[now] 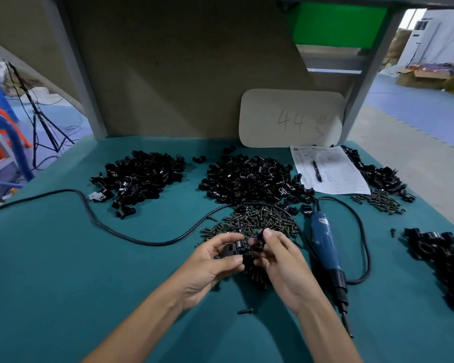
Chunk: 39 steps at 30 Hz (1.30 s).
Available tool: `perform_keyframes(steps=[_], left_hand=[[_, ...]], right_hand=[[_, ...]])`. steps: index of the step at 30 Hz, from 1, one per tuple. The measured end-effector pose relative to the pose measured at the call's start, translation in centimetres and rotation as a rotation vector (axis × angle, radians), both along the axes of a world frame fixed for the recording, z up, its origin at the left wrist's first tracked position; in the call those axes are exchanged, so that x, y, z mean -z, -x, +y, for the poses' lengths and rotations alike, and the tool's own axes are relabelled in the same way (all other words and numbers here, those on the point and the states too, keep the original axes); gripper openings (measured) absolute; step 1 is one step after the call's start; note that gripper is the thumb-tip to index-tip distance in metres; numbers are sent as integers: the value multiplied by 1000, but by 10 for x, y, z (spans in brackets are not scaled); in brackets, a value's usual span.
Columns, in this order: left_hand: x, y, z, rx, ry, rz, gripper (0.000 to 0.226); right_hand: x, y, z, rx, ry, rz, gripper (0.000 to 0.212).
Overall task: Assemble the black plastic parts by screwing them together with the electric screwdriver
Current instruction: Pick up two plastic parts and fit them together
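Black plastic part (231,249) with a round hole in its face sits in my left grip (210,260), a bare hand that pinches it between the thumb below and curled fingers above. A second black plastic piece (257,244), smaller and partly hidden, is pinched at the fingertips of my right grip (281,263). Both grips are narrow and closed round their pieces, and the two pieces are just beside each other; I cannot tell whether they touch. They are held just above the teal desk (89,284), over the near edge of a heap of dark screws (260,218). I judge the step in hand to be mating the two halves before any screw goes in. To do it well I would turn the right piece until its bore lines up with the hole facing me, seat the halves flush, then keep the left pinch clear of that hole so a screw can enter straight. The blue electric screwdriver (325,247) lies idle on the desk just to the right of my right wrist, bit pointing toward me, and its black cord (116,226) loops away across the desk to the left. A single loose screw (245,310) lies between my forearms. Two large piles of loose black parts, the left pile (139,176) and the centre pile (247,176), lie farther back.
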<state>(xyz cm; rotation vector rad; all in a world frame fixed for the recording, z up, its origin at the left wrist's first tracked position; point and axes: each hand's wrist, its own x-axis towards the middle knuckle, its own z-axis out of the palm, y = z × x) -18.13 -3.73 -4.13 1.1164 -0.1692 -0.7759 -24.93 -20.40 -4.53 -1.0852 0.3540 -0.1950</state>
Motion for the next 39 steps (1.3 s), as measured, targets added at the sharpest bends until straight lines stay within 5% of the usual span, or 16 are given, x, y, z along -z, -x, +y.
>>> perform_keyframes(steps=[3,7,11,14,21,29,35,39], left_hand=[[2,2,-3,1,-12,-74,42],[4,1,-2,20,-159,-415,30],[7,3,0,-2,-301,-615,32],[9,2,1,-50,-336,-682,30],[12,2,3,-90,-421,-744,31],[6,3,8,-43,-497,-885,31],[7,6,11,4,-504,-898,38],[2,5,13,11,-529,-961,33]], right_hand=[[-2,1,2,10,-3,17,18],[-4,2,3,15,39,69,10],[-5,2,10,42,-24,70,24],[-7,7,12,-15,-63,41,25],[-8,17,16,-171,199,11,33],[-7,15,12,-16,-2,-8,22],[-8,23,12,-166,165,-47,39],[-10,24,6,-230,140,-13,25]])
